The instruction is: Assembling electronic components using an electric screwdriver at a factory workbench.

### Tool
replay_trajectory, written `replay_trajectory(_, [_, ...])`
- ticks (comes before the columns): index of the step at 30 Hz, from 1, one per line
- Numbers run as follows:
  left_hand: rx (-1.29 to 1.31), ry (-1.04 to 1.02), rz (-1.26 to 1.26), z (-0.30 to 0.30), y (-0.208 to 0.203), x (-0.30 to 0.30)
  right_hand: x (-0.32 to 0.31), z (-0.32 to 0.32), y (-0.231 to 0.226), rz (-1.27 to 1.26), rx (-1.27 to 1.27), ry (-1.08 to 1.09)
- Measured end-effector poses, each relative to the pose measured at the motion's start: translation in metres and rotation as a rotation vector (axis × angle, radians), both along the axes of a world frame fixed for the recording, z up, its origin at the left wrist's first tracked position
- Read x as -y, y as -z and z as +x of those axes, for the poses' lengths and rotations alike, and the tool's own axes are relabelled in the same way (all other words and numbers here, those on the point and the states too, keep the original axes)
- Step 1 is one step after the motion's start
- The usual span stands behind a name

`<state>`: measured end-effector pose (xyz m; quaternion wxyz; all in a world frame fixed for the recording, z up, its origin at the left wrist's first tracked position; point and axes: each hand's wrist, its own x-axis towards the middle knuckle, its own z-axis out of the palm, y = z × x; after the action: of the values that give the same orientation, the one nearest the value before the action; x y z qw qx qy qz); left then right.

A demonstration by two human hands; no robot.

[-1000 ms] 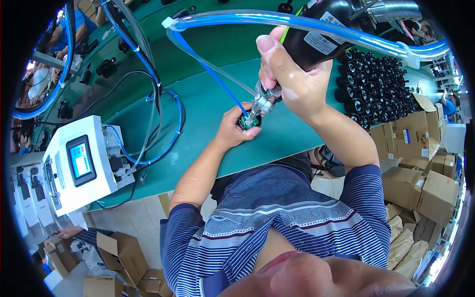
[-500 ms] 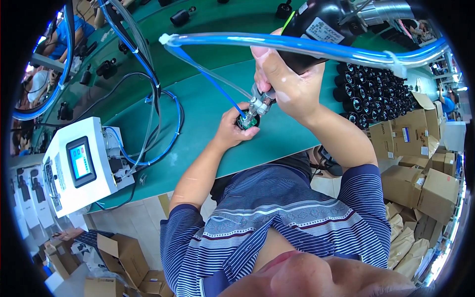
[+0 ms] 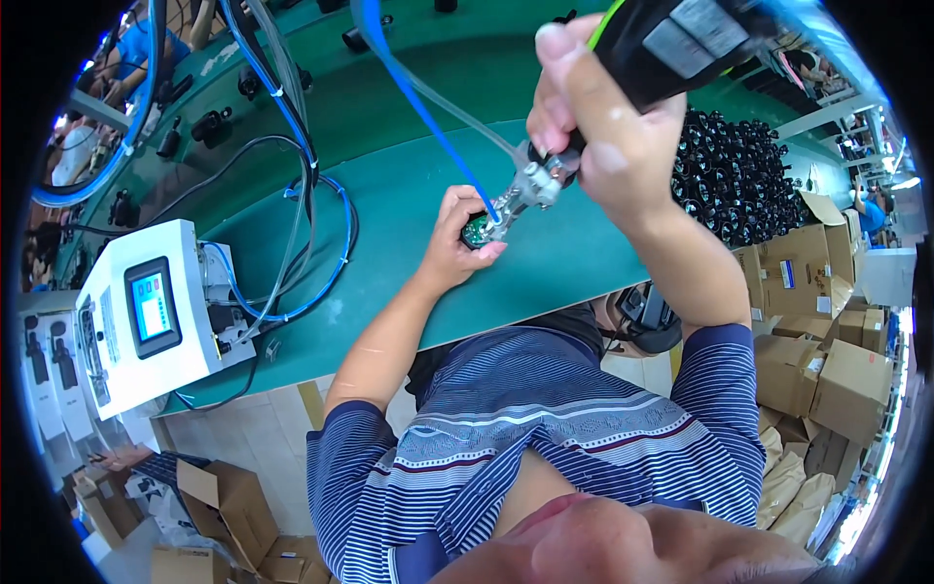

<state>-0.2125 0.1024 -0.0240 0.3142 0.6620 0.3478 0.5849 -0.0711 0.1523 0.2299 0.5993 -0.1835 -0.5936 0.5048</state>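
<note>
My left hand curls its fingers round a small round part with a green circuit board inside, held just above the green bench. My right hand grips a black powered screwdriver, tilted down to the left. The clear and metal screw-feed nozzle at its lower end reaches to the board, seeming to touch it; the exact contact point is too small to make out. A thin blue tube and a clear tube run down to this nozzle.
At left on the green bench stands a white screw-feeder box with a lit screen; cables and hoses loop beside it. Many round black parts are stacked at right. Cardboard boxes sit beyond them. Black camera-like pieces lie farther back.
My right hand and the screwdriver have moved slightly right, and the tool's top has swung up and right. The thick blue hose no longer crosses in front of it. My left hand keeps its hold.
</note>
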Motion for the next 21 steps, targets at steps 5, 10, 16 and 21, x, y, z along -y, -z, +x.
replay_trajectory(5, [0.009,0.029,-0.009,-0.001,0.003,0.000,0.002,-0.002,0.028,0.063,0.079,0.025])
replay_trajectory(10, [0.009,0.038,-0.045,-0.003,0.007,0.002,0.000,-0.005,0.036,0.088,0.065,0.015])
replay_trajectory(16, [0.013,0.034,-0.068,-0.002,0.005,0.003,0.001,-0.006,0.037,0.089,0.063,0.010])
replay_trajectory(21, [0.033,0.022,-0.106,-0.001,0.002,0.004,0.002,-0.005,0.037,0.086,0.066,0.013])
